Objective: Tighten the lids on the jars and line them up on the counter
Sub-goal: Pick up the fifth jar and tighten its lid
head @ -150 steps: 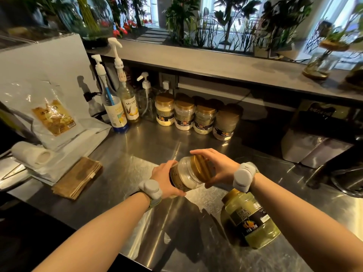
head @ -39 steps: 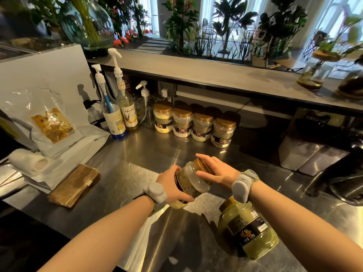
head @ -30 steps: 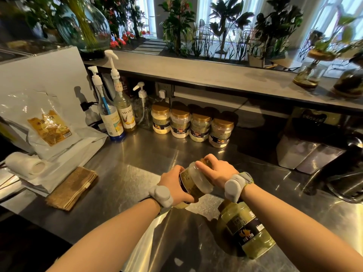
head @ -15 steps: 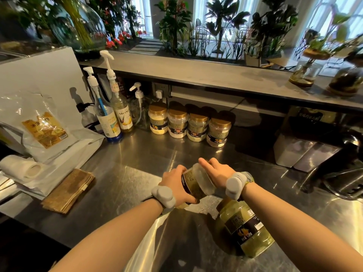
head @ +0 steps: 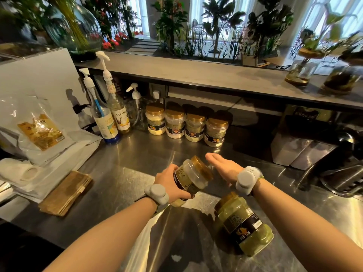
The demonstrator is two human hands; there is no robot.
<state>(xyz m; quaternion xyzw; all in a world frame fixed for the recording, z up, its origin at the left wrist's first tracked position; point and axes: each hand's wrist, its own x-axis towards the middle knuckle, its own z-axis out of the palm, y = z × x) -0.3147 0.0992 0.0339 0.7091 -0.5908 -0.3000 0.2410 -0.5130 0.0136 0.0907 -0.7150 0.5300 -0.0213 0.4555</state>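
My left hand [head: 169, 181] grips a clear jar with pale powder [head: 191, 176], tilted above the steel counter [head: 125, 173], its gold lid [head: 202, 167] pointing right. Just right of the lid, my right hand [head: 223, 167] is flat with straight fingers and holds nothing. A green-powder jar with a gold lid [head: 243, 224] stands on the counter under my right forearm. Several gold-lidded jars [head: 186, 124] stand in a row at the back of the counter.
Pump bottles [head: 110, 114] stand left of the jar row. A plastic bag [head: 35, 126], a paper roll [head: 21, 171] and a folded brown cloth [head: 66, 191] lie at the left. Metal containers [head: 300, 152] and a sink edge [head: 345, 179] sit at the right.
My right hand has let go of the lid and opened, moving a little to the right. My left hand still holds the tilted jar.
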